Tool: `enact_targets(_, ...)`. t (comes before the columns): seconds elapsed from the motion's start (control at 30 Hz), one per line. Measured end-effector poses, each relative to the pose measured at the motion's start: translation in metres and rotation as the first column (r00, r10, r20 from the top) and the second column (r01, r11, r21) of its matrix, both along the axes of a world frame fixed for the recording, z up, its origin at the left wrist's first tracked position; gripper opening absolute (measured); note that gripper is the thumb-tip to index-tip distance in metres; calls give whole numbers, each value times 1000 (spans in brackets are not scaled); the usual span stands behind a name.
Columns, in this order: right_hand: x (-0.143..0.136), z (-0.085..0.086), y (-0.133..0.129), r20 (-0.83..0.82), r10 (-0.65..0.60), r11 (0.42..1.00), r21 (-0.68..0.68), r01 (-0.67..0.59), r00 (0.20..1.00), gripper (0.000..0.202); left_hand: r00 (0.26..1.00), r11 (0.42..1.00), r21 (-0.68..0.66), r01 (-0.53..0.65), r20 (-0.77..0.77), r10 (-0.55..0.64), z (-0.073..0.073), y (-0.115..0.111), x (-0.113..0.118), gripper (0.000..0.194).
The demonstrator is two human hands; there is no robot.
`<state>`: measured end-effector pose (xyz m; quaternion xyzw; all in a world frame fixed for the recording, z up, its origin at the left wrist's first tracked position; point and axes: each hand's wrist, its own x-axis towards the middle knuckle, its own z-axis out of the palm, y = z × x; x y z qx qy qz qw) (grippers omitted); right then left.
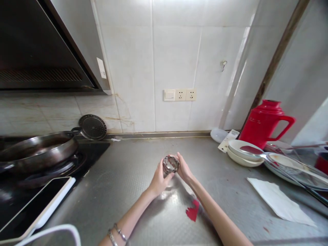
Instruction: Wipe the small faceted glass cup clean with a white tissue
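A small round metallic or glass cup (171,164), seen from above, is held between both hands over the middle of the steel counter (123,198). My left hand (159,181) wraps its left side, with the thumb along the near edge. My right hand (183,168) closes round its right side. The cup's inside looks shiny, and its contents cannot be made out. On the counter below my right forearm lies a torn red piece (192,210).
At left, a pan (38,152) sits on the black stove, with a phone (36,208) and a white cable nearer. At right stand a red thermos (261,123), stacked bowls (243,160), plates with utensils and a white paper (280,201). A tiled wall (133,68) rises behind.
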<state>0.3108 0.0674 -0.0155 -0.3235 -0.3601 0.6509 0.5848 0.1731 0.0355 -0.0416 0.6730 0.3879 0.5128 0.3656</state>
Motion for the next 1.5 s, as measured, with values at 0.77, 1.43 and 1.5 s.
enact_targets(0.77,-41,-9,18,59,-50,998,47,47,997,57,933,933,-33,-358,-53,356,17,7,-9,77)
enact_targets(1.43,-19,-20,19,110,-69,997,49,64,992,54,992,992,-22,-126,-26,125,-3,10,-8,81)
enact_targets(1.5,-19,-18,18,127,-65,996,75,56,990,54,990,990,-14,-139,-11,138,0,10,-7,82)
